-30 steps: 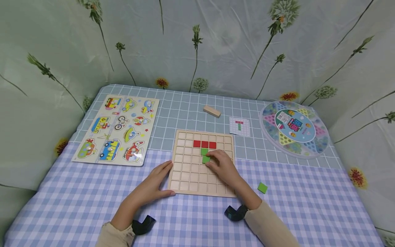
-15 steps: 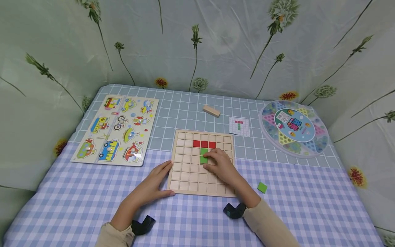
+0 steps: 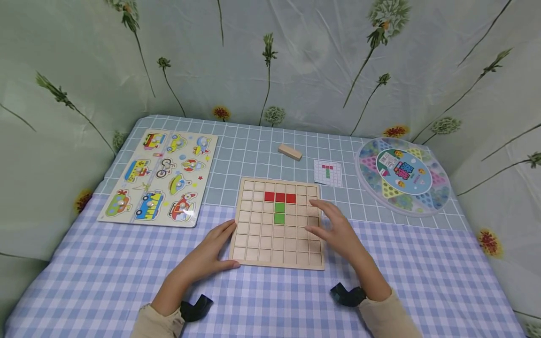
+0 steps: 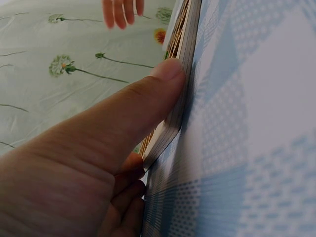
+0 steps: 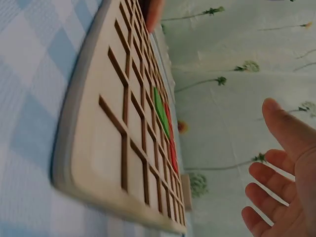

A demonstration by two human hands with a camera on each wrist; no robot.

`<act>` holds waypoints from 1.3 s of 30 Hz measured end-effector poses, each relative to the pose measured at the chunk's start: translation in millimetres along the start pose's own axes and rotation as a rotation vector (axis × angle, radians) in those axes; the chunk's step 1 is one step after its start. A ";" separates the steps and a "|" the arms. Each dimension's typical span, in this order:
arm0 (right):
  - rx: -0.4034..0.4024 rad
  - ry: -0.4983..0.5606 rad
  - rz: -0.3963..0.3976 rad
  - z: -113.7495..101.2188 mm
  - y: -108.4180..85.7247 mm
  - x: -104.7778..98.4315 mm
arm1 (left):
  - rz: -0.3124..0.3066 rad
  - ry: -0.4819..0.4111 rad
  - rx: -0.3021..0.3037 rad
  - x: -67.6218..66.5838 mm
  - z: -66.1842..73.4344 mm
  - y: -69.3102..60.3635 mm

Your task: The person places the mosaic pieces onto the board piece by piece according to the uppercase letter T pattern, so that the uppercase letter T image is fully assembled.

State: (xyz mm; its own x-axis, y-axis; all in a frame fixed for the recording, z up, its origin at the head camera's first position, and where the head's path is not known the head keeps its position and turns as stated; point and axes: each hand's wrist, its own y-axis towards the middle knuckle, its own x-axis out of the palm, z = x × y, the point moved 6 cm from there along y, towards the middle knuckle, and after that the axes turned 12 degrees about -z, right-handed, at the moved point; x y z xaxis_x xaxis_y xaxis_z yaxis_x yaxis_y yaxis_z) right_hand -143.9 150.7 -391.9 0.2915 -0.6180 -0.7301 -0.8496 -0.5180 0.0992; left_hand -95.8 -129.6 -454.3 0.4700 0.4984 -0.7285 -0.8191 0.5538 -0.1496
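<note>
A wooden grid board [image 3: 259, 241] lies in the middle of the table. Set in its cells are a row of three red tiles [image 3: 280, 197] and two green tiles [image 3: 279, 213] in a column below the middle one. My left hand [image 3: 211, 253] rests at the board's near left corner, fingers along the left edge and thumb touching the front edge, as the left wrist view also shows. My right hand [image 3: 340, 234] hovers over the board's right edge, thumb and fingers spread, holding nothing. The loose green tile seen earlier is hidden behind the right forearm.
Behind the board lie a small wooden block [image 3: 289, 151] and a pattern card [image 3: 328, 173] printed with a red and green T. A vehicle peg puzzle [image 3: 158, 178] lies at the left. At the right is a round game board [image 3: 403, 177].
My right hand has let go of the lower green tile and moved right, off the middle of the board. That tile now sits squarely in its cell. My left hand has stayed put.
</note>
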 end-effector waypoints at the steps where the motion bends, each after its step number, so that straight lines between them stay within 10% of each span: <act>1: 0.006 -0.011 0.016 0.9 -4.6 -4.3 | 0.001 0.002 0.001 0.0 -0.1 0.0; 14: 0.097 -0.080 0.138 21.8 -55.0 -32.2 | -0.008 -0.005 -0.017 -0.7 0.4 -0.3; 39: 0.249 -0.042 0.062 58.5 -98.8 -17.4 | -0.017 -0.006 -0.018 -0.8 1.0 -0.2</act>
State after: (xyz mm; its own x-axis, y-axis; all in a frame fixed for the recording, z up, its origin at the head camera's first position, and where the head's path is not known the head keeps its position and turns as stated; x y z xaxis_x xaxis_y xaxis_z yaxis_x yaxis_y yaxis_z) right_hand -90.8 247.2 -428.5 0.2214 -0.6160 -0.7560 -0.9488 -0.3150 -0.0211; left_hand -95.7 -129.4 -453.1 0.4857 0.4928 -0.7220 -0.8167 0.5503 -0.1737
